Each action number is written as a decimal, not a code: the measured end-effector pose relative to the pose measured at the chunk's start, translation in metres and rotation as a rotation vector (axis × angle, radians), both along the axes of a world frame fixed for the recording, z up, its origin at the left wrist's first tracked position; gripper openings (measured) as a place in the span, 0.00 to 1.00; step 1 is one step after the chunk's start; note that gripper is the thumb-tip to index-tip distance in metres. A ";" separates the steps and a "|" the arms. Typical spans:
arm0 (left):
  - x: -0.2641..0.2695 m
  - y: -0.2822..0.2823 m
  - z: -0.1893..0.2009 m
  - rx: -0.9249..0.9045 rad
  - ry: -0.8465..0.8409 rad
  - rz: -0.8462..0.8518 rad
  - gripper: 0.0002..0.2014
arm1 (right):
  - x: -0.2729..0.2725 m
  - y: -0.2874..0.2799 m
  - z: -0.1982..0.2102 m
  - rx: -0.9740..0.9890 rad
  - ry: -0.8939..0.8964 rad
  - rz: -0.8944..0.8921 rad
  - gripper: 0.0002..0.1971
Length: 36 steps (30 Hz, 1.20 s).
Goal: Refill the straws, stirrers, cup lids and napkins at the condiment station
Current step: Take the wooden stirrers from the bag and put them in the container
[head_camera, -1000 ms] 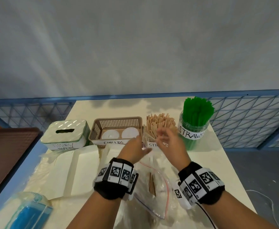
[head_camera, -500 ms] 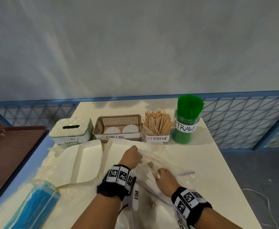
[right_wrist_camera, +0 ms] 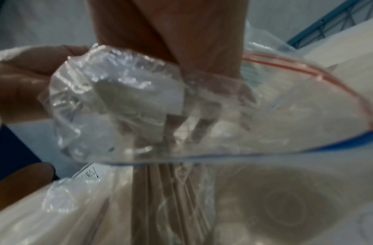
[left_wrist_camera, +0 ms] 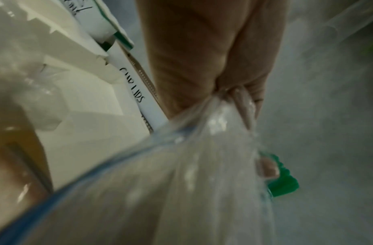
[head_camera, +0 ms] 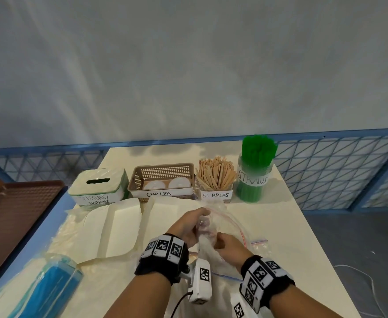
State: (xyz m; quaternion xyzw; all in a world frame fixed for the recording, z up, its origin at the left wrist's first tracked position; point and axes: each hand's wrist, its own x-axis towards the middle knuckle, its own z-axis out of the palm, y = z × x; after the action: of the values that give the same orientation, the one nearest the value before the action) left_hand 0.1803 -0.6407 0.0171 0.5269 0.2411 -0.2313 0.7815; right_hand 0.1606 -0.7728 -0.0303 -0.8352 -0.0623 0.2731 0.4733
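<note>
Hands, left (head_camera: pixel 189 226) and right (head_camera: pixel 228 247), both pinching clear bag (head_camera: pixel 208 228) between them.

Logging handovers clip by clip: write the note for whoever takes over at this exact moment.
Left hand grips the bunched mouth of the clear zip bag; right hand is at the bag opening, fingers curled round the plastic. Wooden sticks show inside the bag in the right wrist view.
At the table's back, left to right: tissue box, cup lids basket holding two lids, stirrers holder, straws jar.
Done, by the look of it: straws and stirrers are full.
Left: the remaining stirrers, cup lids, napkins. The blue pack lies front left.
</note>
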 end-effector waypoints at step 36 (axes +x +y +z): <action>0.032 0.052 0.068 1.285 -0.465 -0.238 0.23 | 0.113 -0.011 0.087 0.542 -0.382 -0.489 0.17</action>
State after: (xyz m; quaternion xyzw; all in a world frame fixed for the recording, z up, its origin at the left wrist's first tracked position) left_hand 0.2122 -0.5890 0.0847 0.9440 0.0971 -0.0078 0.3153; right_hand 0.2741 -0.7838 0.0563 -0.7062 -0.0182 -0.0337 0.7070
